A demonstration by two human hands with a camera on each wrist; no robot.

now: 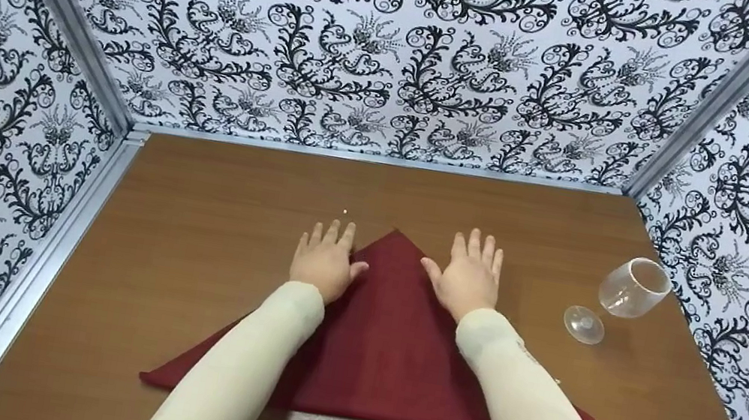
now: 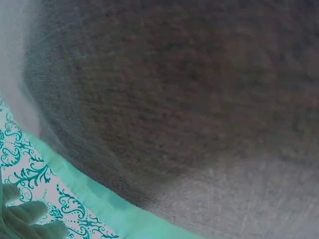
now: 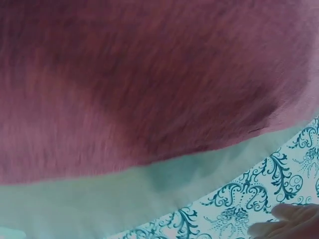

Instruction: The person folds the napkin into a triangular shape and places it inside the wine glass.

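A dark red cloth napkin [image 1: 389, 349] lies on the table as a triangle, its point toward the back wall and its long edge toward the person. My left hand [image 1: 326, 259] is palm down at the left slanting edge near the point, fingers straight and thumb over the cloth. On the opposite slanting edge, my right hand [image 1: 468, 275] lies the same way, thumb tip at the edge. In the left wrist view, the cloth [image 2: 164, 109] fills most of the picture, with fingers [image 2: 30, 214] at the lower left. Fingers [image 3: 286, 224] also show at lower right in the right wrist view, beside the cloth [image 3: 149, 89].
A clear stemmed glass [image 1: 635, 290] stands on the brown wooden table [image 1: 235, 179], to the right of the napkin. Black-and-white patterned walls [image 1: 341, 45] with metal frame strips enclose the table at the back and sides. A tiny white speck lies behind the left hand.
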